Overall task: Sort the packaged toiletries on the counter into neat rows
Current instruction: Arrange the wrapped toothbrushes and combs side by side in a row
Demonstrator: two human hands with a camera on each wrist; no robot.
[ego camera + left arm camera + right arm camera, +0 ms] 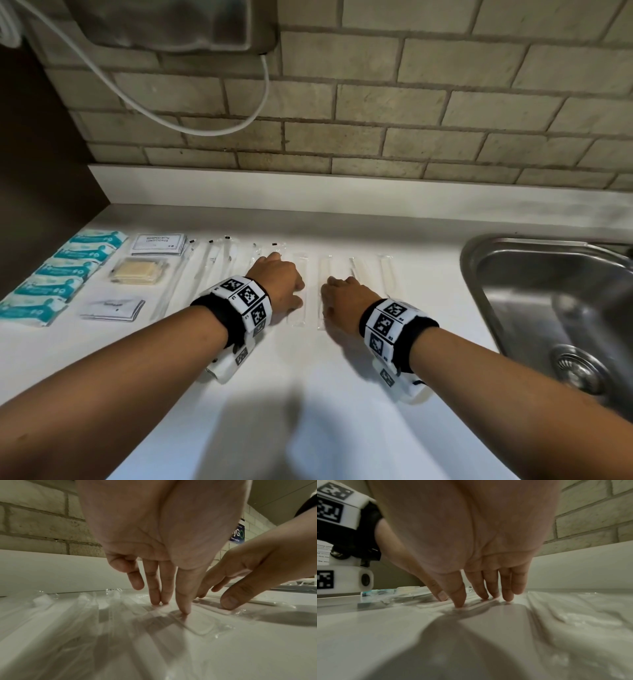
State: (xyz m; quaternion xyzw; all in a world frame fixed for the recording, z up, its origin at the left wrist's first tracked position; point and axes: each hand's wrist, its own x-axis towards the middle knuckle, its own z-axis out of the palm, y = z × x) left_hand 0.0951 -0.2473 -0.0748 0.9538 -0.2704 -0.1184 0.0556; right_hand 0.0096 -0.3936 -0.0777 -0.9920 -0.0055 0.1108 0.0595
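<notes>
wrapped toothbrushes (296, 287) lengthwise toward wall (376, 102)

Sink (507, 274) cut by right edge; clear packets' (197, 622) contents too blurred to tell

Both forearms reach forward, palms down. The left hand (279, 284) presses straight fingertips (184, 608) downward. The right hand (346, 301) seemingly does likewise, fingers (506, 596) extended.

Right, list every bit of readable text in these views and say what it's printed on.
"SHAMPOO WITH CONDITIONER": white sachet stack on the counter.
"yG", partly cut off: blue wall sign; its small line below is too blurred.
Teal packets: print too small.
White sachet: too small.
Wristband markers: codes, tiny characters unreadable.
</notes>
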